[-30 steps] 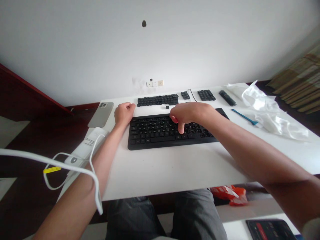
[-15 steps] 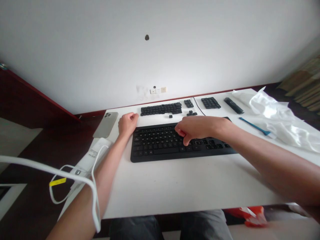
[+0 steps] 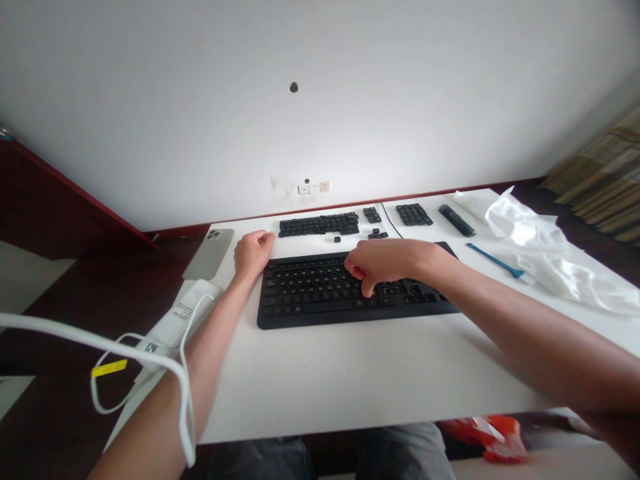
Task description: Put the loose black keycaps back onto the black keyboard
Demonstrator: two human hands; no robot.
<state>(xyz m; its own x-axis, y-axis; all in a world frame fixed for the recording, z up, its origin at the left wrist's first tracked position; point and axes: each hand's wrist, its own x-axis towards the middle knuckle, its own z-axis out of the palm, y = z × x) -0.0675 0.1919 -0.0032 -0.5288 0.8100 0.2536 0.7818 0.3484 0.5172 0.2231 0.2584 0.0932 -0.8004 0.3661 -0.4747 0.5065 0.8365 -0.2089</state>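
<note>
RH on black kbd, LH just off its top-left corner

Black kbd [image 3: 305, 300] lies flat on white table [image 3: 350, 380], long axis running L–R, approx parallel to the wall behind, slightly nearer the table's back edge than its front. Dark keys w/ faint pale legends. RH [image 3: 383, 261] is over the kbd's right half, narrow, fingers [image 3: 369, 287] curled down, one tip on the keys; can't tell if it's gripping anything. LH [image 3: 253, 255] is a loose fist on the table just beside the kbd's top-left corner, nothing visible in it.

Behind kbd: long block of loose keycaps [image 3: 319, 225], parallel to the kbd, w/ single keycap [image 3: 337, 239] just below it. To its right, small keycap block [image 3: 373, 215], small keycap cluster [image 3: 378, 235], thin black cable [image 3: 391, 227], square keycap block [image 3: 414, 215]. Further right, black bar [image 3: 457, 220] angled across the table, blue pick [image 3: 495, 260] and crumpled clear plastic bag [image 3: 540, 257], contents can't be seen. Left of LH, phone [image 3: 209, 253] lies face down. Near the table's left edge, white box [image 3: 175, 320] w/ white cable [image 3: 95, 340] and yellow tag [image 3: 109, 368]
</note>
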